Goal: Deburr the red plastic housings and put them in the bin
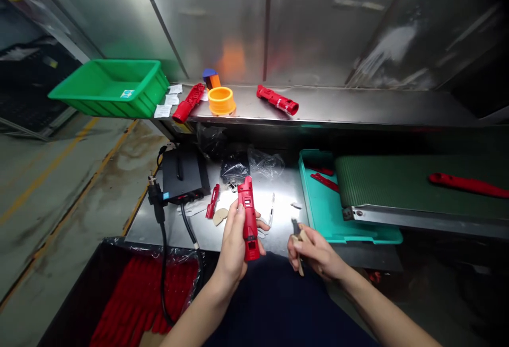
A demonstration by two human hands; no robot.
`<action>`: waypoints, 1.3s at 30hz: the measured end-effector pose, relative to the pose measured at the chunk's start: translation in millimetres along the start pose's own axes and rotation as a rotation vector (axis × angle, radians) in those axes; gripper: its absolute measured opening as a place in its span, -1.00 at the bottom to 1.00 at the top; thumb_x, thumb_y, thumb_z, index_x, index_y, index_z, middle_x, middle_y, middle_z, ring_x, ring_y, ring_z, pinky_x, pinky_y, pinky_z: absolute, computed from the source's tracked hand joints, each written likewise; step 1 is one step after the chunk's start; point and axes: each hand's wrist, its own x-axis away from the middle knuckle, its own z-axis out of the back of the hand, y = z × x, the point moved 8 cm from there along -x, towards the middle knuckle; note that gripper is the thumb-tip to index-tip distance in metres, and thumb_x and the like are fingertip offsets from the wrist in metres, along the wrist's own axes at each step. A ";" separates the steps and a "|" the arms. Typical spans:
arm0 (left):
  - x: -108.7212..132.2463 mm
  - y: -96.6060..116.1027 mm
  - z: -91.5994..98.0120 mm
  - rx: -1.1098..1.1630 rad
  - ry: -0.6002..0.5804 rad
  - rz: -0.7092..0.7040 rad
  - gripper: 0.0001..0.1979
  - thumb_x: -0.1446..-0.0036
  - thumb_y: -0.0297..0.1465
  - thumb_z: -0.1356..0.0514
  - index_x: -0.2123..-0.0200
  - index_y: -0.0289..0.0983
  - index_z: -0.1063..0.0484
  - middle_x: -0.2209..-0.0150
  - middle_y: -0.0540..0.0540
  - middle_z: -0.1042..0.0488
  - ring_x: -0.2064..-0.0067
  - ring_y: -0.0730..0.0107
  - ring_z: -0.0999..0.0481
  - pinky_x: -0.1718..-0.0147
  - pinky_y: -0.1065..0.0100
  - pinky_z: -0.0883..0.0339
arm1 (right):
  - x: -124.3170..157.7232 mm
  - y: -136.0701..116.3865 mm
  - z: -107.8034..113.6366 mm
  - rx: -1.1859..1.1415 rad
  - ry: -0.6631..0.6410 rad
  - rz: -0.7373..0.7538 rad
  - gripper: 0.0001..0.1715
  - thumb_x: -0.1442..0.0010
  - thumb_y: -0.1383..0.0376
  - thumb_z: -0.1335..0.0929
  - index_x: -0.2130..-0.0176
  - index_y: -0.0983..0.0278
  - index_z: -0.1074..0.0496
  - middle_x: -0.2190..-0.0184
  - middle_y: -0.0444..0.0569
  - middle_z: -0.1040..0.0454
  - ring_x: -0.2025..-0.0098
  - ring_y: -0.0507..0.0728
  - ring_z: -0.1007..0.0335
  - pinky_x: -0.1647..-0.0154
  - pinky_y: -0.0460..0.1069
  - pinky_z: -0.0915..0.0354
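The left hand (234, 243) closes firmly around a red moulded plastic tool housing (249, 219), held upright above the front edge of the stainless steel desk (167, 233), its square end facing the wearer. The right hand (316, 251) pinches a slim tan, dark-tipped tool (300, 265) nearby.

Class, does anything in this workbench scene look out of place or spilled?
The green plastic crate juts past the left end of the steel shelf with no visible support, and a dark stain, possibly a spill, marks the floor beside the bench.
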 end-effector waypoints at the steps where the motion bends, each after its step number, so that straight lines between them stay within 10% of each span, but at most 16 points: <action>1: 1.2 -1.2 -5.4 -0.014 -0.011 -0.003 -0.40 -0.25 0.09 -0.26 -0.12 -0.23 -0.38 0.22 -0.12 -0.63 0.35 0.20 -0.66 0.64 0.39 -0.45 | 3.2 -13.6 -1.1 -0.007 -0.021 0.011 -0.53 -0.37 -0.14 -0.28 0.06 0.18 -0.21 0.37 -0.12 -0.41 0.45 0.12 -0.42 0.46 -0.01 -0.37; 9: 11.9 -6.9 -37.9 -0.095 -0.059 -0.017 -0.40 -0.28 0.16 -0.18 -0.11 -0.18 -0.37 0.25 -0.11 -0.60 0.40 0.21 -0.62 0.67 0.36 -0.42 | -0.4 -115.6 -5.5 1.348 -0.102 0.371 -0.80 -0.16 0.41 -0.34 0.16 0.35 -0.41 0.21 0.13 -0.43 0.19 0.29 -0.34 0.16 0.15 -0.34; 39: 12.9 0.1 -15.2 -0.318 0.055 -0.093 -0.27 -0.26 0.26 -0.09 -0.25 -0.13 -0.34 0.27 -0.11 -0.53 0.43 0.24 -0.54 0.73 0.39 -0.27 | -23.8 -109.4 -41.7 1.760 -0.166 0.444 -0.88 -0.39 0.36 -0.28 0.10 0.34 -0.39 0.31 0.14 -0.48 0.38 0.31 -0.43 0.42 0.11 -0.28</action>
